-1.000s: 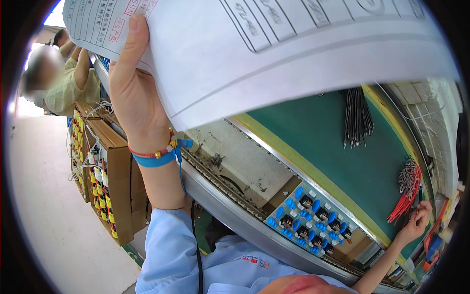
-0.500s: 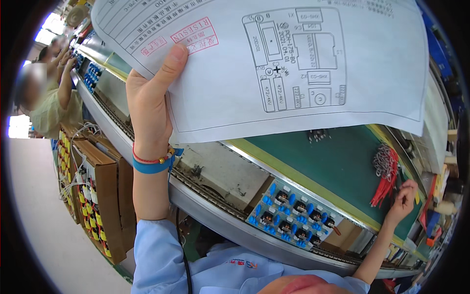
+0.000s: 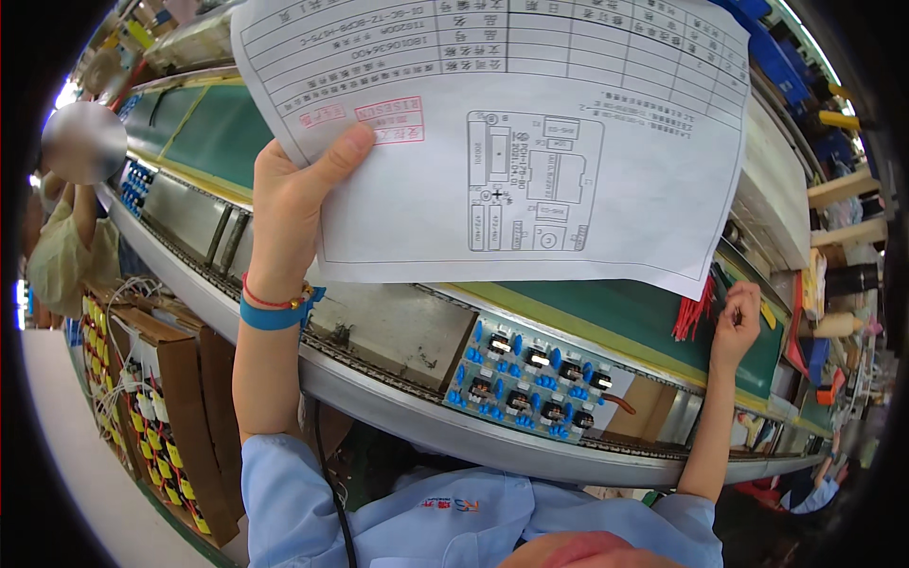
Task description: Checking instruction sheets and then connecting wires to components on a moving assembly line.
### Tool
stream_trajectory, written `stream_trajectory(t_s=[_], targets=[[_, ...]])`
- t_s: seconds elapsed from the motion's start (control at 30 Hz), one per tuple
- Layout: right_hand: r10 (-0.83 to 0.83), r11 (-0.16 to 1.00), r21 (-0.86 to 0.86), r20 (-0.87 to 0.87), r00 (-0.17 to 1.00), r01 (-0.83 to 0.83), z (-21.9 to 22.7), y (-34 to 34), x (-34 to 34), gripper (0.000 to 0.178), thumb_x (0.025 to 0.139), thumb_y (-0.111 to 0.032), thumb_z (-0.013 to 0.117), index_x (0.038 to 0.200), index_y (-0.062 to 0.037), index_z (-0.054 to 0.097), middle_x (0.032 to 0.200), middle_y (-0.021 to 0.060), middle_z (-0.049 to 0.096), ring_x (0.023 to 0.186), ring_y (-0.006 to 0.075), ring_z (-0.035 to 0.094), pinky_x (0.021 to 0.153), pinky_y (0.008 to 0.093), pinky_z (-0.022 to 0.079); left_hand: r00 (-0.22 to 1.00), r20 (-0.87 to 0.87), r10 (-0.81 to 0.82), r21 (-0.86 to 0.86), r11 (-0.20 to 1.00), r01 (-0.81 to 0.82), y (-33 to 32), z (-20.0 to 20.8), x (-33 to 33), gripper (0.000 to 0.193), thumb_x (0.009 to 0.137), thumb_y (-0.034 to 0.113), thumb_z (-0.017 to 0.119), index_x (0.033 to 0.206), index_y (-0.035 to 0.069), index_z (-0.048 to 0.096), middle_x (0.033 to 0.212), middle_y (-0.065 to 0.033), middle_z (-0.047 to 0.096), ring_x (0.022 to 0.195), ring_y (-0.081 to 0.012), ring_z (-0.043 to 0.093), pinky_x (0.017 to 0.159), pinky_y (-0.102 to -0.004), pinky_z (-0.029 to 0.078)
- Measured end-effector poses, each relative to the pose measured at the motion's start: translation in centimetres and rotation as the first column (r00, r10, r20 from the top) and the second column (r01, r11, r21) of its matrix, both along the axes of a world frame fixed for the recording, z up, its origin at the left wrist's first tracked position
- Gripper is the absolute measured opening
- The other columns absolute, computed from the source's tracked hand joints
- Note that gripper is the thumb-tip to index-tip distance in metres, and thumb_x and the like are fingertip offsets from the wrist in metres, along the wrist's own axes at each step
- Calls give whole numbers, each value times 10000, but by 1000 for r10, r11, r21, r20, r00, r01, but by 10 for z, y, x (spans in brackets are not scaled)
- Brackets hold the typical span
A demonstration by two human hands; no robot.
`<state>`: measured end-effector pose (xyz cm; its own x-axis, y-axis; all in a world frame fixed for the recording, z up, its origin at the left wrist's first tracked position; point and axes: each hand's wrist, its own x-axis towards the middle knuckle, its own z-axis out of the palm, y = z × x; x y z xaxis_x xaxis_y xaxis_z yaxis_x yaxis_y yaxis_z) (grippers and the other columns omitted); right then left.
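My left hand (image 3: pixel 295 204) holds up a large white printed sheet (image 3: pixel 398 222), with the thumb pressed on its front beside a red stamp. A table of text and a circuit board layout drawing are printed on it. Farther right, my right hand (image 3: pixel 739 320) is closed, its fingers curled around something I cannot make out. A dark, thin object shows just above those fingers. Red wires (image 3: pixel 691 317) lie beside this hand on the green work surface, partly hidden by the sheet. Below the sheet, a panel of circuit boards (image 3: pixel 530 383) with blue and black components sits on the rail track.
A metal conveyor rail (image 3: pixel 379 379) runs across in front of me. Cardboard boxes (image 3: pixel 185 407) holding yellow and white parts stand at the lower left. Another person (image 3: pixel 66 246) is at the far left by the line. Blue bins (image 3: pixel 734 19) and shelving stand at the right.
The sheet now sits lower and farther from me, so its printed table shows and more of the red wires is covered. My right hand appears higher and more to the left, still closed.
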<state>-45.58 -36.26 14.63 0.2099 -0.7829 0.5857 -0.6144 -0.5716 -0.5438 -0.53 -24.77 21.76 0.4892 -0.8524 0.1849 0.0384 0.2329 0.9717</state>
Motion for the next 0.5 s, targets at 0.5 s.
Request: stream_trajectory(t_s=[0.5], targets=[[43,999,1,52,998,-43,2,4,-1,195,608,147,394,653,-33,332,751,64,376,686,152,350,651,194,283,998,50,-23,14,1000,22,1,-3,-7,341,769,173,701,1000,-55,594,935,-119,630,799,-154,596,730,-255,475]])
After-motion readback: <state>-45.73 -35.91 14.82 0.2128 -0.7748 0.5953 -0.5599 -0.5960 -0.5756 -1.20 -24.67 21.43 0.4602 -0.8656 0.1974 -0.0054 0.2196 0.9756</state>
